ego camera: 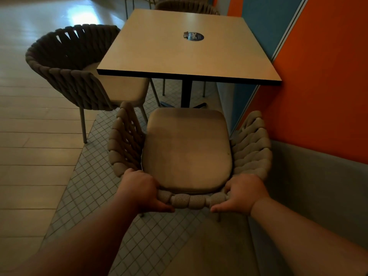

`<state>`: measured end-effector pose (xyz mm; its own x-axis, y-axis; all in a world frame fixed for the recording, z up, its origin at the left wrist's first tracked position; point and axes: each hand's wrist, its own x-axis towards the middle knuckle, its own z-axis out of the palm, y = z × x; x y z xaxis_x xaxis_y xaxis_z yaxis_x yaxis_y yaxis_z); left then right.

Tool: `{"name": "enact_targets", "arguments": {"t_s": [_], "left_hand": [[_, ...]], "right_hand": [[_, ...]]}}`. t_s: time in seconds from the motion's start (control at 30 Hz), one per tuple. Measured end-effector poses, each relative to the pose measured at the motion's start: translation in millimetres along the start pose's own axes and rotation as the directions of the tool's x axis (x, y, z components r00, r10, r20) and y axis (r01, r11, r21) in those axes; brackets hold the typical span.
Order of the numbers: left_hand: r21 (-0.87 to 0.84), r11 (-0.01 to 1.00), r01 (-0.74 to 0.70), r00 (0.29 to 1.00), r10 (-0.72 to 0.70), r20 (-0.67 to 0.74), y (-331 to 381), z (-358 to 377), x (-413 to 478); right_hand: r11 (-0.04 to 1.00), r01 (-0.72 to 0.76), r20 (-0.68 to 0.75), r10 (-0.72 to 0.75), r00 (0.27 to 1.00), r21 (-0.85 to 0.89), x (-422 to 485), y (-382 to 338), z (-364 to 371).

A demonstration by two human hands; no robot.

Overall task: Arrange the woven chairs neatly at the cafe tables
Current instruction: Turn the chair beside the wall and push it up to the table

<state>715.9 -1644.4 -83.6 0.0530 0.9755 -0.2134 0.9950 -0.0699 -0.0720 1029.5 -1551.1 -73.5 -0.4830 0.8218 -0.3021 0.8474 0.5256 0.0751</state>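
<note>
As the head camera looks down over both forearms, the left hand (pixel 139 191) and the right hand (pixel 244 194) each grip the top rail (pixel 191 200) of the backrest of a light woven chair (pixel 187 152). The hands sit apart, one toward each end of the rail's near curve. On each hand the thumb lies along the rail's outer face, and the fingers of the right hand curl over the rail toward the seat; the left hand's fingers are hidden behind its back.

This chair stands on the small-tiled floor strip (pixel 95 176) and faces the near edge of a square cafe table (pixel 185 56). Its whole beige seat cushion shows in front of that edge, and the cushion's front lies near the foot of the dark pedestal (pixel 186 92). The chair's right woven arm is close to the grey lower band of the orange and blue wall (pixel 328 86).

A second, darker woven chair (pixel 65 62) stands at the table's left side, its seat partly under the top and its rear legs near the plank floor (pixel 29 136). The back of a third woven chair (pixel 185 5) shows beyond the far edge. A round dark sticker (pixel 193 36) lies on the tabletop.
</note>
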Motion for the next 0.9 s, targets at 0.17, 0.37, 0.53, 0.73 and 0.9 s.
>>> {"name": "enact_targets", "arguments": {"t_s": [0.17,0.37,0.53,0.73,0.9], "left_hand": [[-0.019,1.000,0.004,1.000,-0.005,-0.012,-0.8,0.3,-0.2],[-0.034,0.999,0.023,1.000,-0.022,0.018,2.4,-0.8,-10.3],[-0.047,0.999,0.010,1.000,-0.009,0.015,10.4,0.9,-31.3],[-0.053,0.999,-0.012,1.000,0.012,0.008,9.5,-8.9,-11.7],[-0.052,0.998,-0.022,1.000,0.023,0.015,16.2,-11.2,4.6]], "right_hand": [[1.000,0.029,-0.046,-0.029,0.999,0.002,-1.9,0.5,-0.3],[1.000,0.019,-0.041,-0.019,0.999,0.015,-13.8,-2.8,0.2],[0.999,0.051,-0.049,-0.050,0.998,0.013,-31.3,-6.3,5.7],[0.999,0.003,-0.033,-0.001,0.999,0.052,-20.3,1.2,-2.3],[0.999,0.022,-0.041,-0.020,0.999,0.041,-10.3,18.3,-3.7]]}}
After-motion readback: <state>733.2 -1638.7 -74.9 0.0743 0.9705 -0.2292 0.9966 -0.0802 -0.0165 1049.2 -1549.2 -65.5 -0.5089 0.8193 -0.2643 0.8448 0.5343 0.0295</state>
